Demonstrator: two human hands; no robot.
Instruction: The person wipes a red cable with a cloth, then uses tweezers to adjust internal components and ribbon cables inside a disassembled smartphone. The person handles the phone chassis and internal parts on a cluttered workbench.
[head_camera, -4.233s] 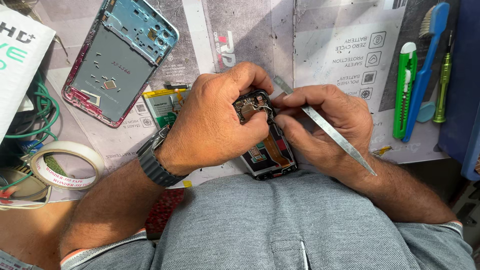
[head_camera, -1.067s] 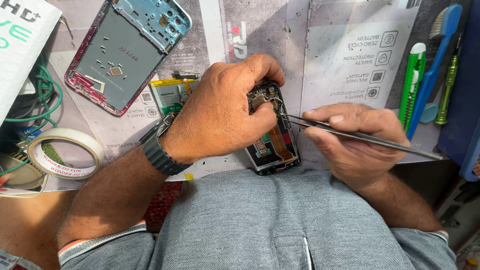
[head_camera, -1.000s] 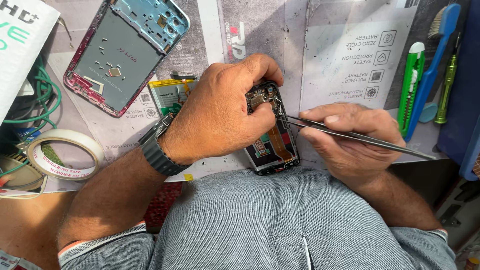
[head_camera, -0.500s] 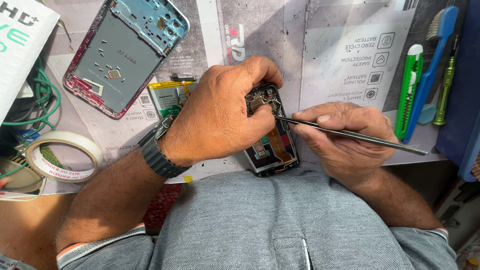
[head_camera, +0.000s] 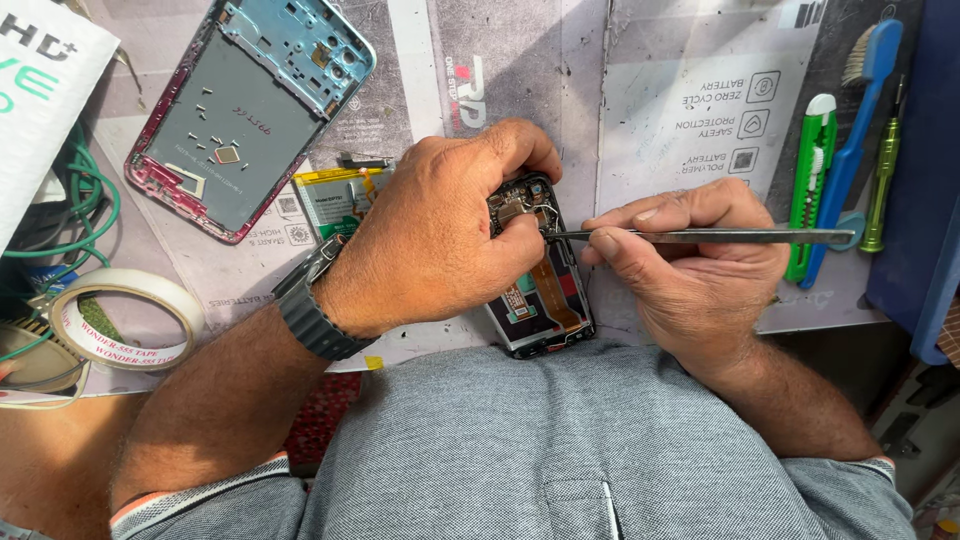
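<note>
- an opened phone (head_camera: 545, 300), back cover off and circuit parts bare, lies at the near edge of the tabletop (head_camera: 520, 70), just above the person's grey shirt (head_camera: 560, 450).
- the left hand (head_camera: 430, 240) covers its left side, fingers clamped on the upper frame, thumb pressed by the top corner.
- the right hand (head_camera: 690, 270) has its fingers pinched together on slim metal tweezers (head_camera: 700, 237), the tip touching the board near the top of the phone.
- the phone looks light, stiff and fragile — best held by the frame edges, never the flat orange cable or the exposed board; the tweezers look thin and likely slippery.
- just left, partly under the wrist, sits a flat battery pack (head_camera: 335, 200); beyond it a blue-and-pink phone frame (head_camera: 250, 110); a tape roll (head_camera: 120, 320) and green wire (head_camera: 85, 200) crowd the far left.
- to the right a green utility knife (head_camera: 810, 180), a blue brush (head_camera: 860, 140) and a green screwdriver (head_camera: 880, 180) lie close behind the tweezers' tail — little room there; the bare mat above the phone is freer.
</note>
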